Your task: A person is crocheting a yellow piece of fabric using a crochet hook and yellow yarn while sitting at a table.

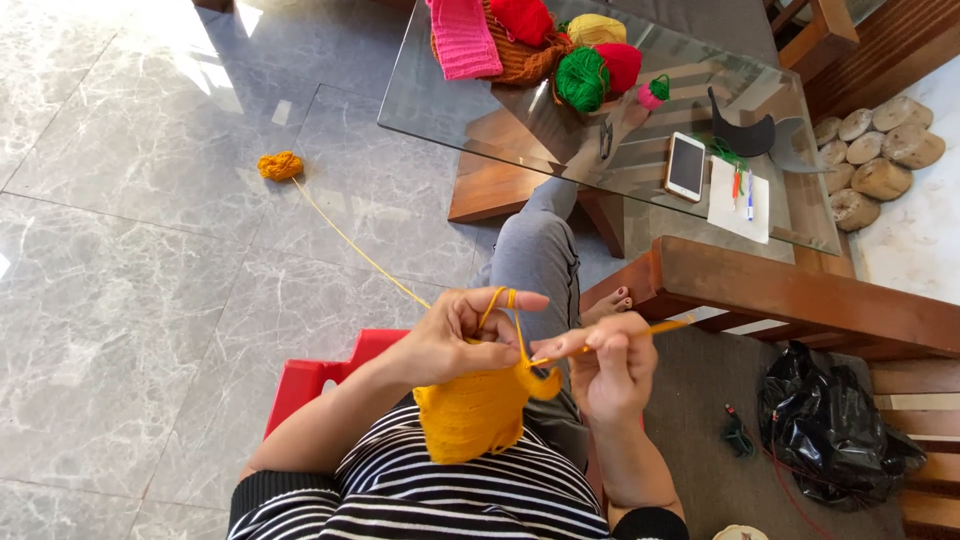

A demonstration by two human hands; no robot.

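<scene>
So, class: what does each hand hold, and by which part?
The right hand holds an orange crochet hook around its middle; the left hand pinches the top edge of the yellow crocheted piece, yarn looped over its forefinger.

Open floor lies left of the hands; ahead, the glass table and wooden armrest crowd close.

A single head-worn camera looks steeply down from above the seated person's striped-shirted chest, close over the lap. It faces forward toward the rectangular glass-topped wooden coffee table, which fills the upper right; grey marble floor spreads left of it.
</scene>
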